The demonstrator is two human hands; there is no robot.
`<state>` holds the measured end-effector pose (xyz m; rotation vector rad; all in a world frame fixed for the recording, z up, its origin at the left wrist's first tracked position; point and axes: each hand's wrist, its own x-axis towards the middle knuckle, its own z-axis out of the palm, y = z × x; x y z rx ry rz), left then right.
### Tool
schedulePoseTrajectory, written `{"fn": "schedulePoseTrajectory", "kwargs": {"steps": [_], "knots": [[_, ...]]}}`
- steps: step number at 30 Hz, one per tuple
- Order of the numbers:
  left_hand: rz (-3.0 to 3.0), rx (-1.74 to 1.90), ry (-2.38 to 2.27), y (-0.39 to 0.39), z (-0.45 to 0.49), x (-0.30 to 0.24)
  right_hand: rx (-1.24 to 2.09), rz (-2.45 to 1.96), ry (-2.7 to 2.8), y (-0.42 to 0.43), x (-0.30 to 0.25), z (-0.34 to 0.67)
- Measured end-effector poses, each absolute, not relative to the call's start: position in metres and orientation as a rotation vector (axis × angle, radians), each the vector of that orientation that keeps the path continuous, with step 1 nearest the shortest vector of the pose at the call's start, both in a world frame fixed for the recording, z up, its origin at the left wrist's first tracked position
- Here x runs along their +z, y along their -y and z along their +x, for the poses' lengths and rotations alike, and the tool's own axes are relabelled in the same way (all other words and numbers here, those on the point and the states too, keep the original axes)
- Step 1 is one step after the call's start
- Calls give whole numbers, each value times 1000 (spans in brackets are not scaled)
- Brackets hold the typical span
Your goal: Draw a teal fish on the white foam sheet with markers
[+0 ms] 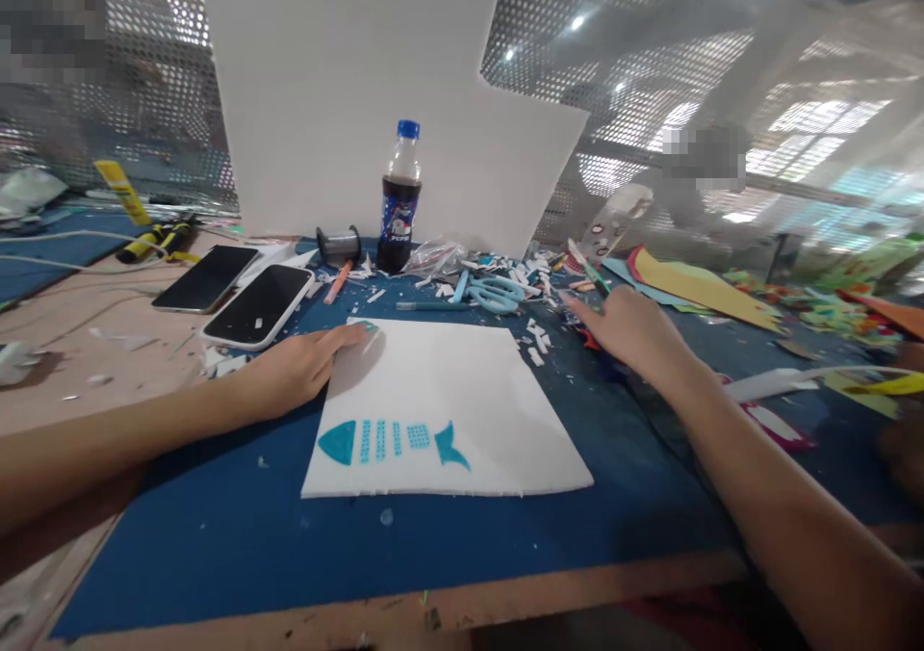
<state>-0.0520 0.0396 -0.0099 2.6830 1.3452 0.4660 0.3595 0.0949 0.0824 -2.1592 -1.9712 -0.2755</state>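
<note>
A white foam sheet (448,410) lies on the blue cutting mat (217,535) in front of me, with a teal fish made of cut pieces (394,441) stuck near its front edge. My left hand (299,367) rests flat on the sheet's far left corner, fingers stretched out. My right hand (628,328) reaches out past the sheet's right side, fingers extended toward scattered paper scraps (538,338) and a green-tipped pen (588,268). Light blue scissors (495,295) lie just beyond the sheet.
A cola bottle (399,203) stands before a large white board (375,102). Two phones (235,295) lie at the left, a wire spool (339,245) and orange marker (336,283) nearby. Coloured paper cutouts (693,285) cover the right side. A yellow tool (155,239) sits far left.
</note>
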Motion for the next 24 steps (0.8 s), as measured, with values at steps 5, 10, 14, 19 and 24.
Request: {"fn": "schedulePoseTrajectory", "kwargs": {"steps": [5, 10, 14, 19, 24], "knots": [[2677, 419, -1374, -38, -51, -7, 123, -1694, 2174, -68, 96, 310], [2667, 369, -1441, -38, -51, -6, 524, -1296, 2251, -44, 94, 267], [2659, 361, -1456, -39, -51, -6, 649, -1116, 2383, -42, 88, 248], [2644, 369, -1448, -40, -52, -7, 616, -1038, 2339, -56, 70, 246], [2655, 398, -1436, -39, -52, -6, 728, -1124, 2088, -62, 46, 251]]}}
